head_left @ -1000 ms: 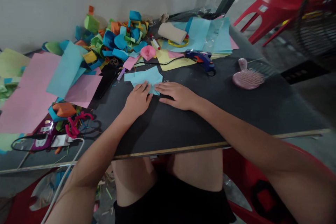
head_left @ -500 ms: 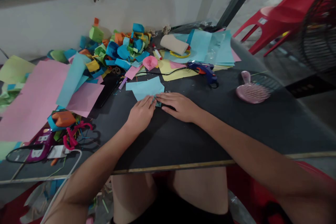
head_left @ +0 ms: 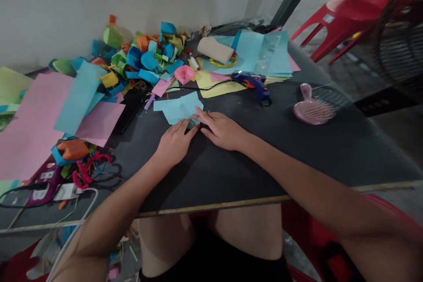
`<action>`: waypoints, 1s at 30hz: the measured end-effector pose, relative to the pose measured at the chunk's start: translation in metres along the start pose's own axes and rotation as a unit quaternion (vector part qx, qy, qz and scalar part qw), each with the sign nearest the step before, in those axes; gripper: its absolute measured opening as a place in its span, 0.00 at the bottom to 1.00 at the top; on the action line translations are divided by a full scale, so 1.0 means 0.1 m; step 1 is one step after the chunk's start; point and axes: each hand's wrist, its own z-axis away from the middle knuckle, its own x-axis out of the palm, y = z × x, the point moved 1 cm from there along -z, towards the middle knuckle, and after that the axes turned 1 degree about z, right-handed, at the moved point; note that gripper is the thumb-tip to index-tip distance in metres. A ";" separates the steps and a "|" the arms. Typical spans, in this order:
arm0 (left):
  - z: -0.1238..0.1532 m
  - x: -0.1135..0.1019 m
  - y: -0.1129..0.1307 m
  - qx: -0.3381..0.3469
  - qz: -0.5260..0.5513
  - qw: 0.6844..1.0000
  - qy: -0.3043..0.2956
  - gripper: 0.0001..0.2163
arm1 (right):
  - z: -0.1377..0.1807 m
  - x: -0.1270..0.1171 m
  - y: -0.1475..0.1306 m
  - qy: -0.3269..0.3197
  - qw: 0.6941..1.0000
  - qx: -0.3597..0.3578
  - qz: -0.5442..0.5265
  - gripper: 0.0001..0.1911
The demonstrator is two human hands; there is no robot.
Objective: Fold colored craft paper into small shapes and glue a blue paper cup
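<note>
A piece of light blue paper (head_left: 180, 108) with an angular outline lies flat on the dark table. The fingertips of my left hand (head_left: 175, 141) press on its near edge, the thumb stretched to the right. My right hand (head_left: 223, 130) rests at the paper's near right corner, its fingers extended and apart, the index finger lying over the paper. Both hands lie on top rather than gripping. Just beyond the paper are a pink paper piece with a rounded shape (head_left: 184, 74) and a purple stick (head_left: 150, 102).
Behind stands a heap of folded coloured paper pieces (head_left: 148, 59). A blue glue gun (head_left: 253, 83), cardboard roll (head_left: 215, 50) and pink hairbrush (head_left: 313, 110) lie to the right. Pink sheets (head_left: 36, 128), a purple device (head_left: 45, 183) and a white cable (head_left: 89, 211) are at left.
My fingers have spread, with the right index finger lifted farther up over the paper. A small folded bit at the paper's near edge no longer shows. The view has shifted slightly.
</note>
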 end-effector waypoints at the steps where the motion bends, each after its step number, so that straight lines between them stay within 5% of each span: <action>1: 0.00 0.00 0.01 -0.004 -0.005 1.000 -0.003 0.19 | 0.00 0.00 -0.01 -0.002 1.000 -0.001 0.012 0.38; 14: -0.05 -0.05 0.13 -0.020 -0.030 0.994 -0.100 0.22 | -0.01 0.00 -0.07 0.004 0.994 -0.015 0.105 0.28; 20: -0.02 -0.03 0.08 -0.016 -0.009 0.996 -0.086 0.24 | 0.01 -0.17 0.08 0.023 0.983 0.108 0.145 0.28; 26: -0.04 -0.04 0.10 -0.023 -0.007 0.995 -0.096 0.24 | -0.06 -0.19 -0.02 0.095 0.981 0.066 0.155 0.24; 30: -0.04 -0.05 0.11 -0.022 -0.001 0.996 -0.089 0.23 | -0.04 -0.16 -0.02 0.072 0.979 0.035 0.187 0.24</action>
